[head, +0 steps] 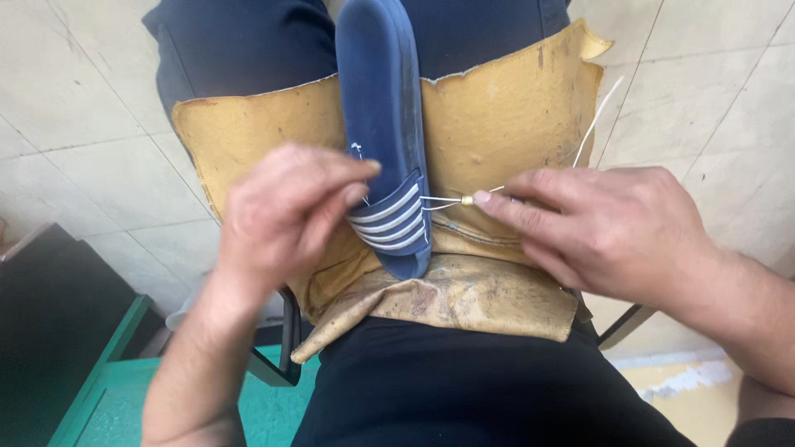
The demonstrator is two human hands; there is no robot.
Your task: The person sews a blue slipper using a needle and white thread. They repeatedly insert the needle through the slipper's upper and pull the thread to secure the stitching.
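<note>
A blue slipper (383, 116) with a white-striped strap is lying sole-side up along the person's lap, and everything else is arranged around it. Under the slipper a worn yellow leather apron (505, 116) is spreading over both thighs, probably so the tool and thread are working against leather rather than against the dark trousers (464, 389). The slipper is being wedged between the knees, toe end pointing away, which is leaving both hands free.

The left hand (286, 211) is resting against the slipper's left side at the strap, fingers curled and thumb and forefinger pinching together, seemingly on a short end of white thread there; the thread itself is too thin to be sure of. The right hand (609, 228) is sitting on the slipper's right side, closed around a thin tool with a pale tip (468, 199) aimed at the strap's edge. A white thread (598, 116) is running from that tool up past the apron, being kept taut and clear of the slipper.

Beyond the slipper, tiled floor (74, 99) is showing, with a green surface (124, 389) near the left knee
</note>
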